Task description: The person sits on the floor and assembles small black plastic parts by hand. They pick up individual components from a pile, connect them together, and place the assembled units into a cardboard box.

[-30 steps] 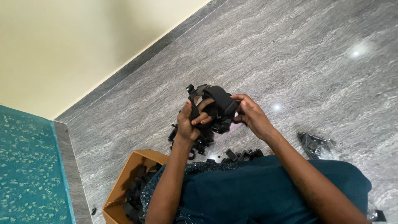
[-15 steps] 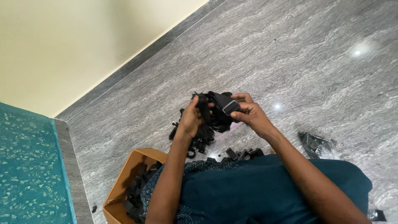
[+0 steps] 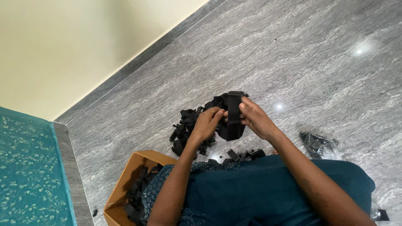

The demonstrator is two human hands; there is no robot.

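Note:
My left hand (image 3: 207, 123) and my right hand (image 3: 254, 118) both grip one black strap piece (image 3: 234, 109) held up in front of me, fingers pinching it from either side. Just below and behind the hands, a pile of black straps (image 3: 187, 127) lies on the grey marble floor (image 3: 301, 62). More small black pieces (image 3: 243, 155) rest near my teal-clothed lap (image 3: 259, 188).
An open cardboard box (image 3: 125, 184) with black pieces in it sits at my lower left. A clear plastic bag with dark parts (image 3: 319, 144) lies to my right. A teal patterned surface (image 3: 29, 175) and a cream wall (image 3: 83, 42) border the floor at left.
The hands have lowered slightly toward the pile and turned the black strap piece, which now stands upright between the fingers.

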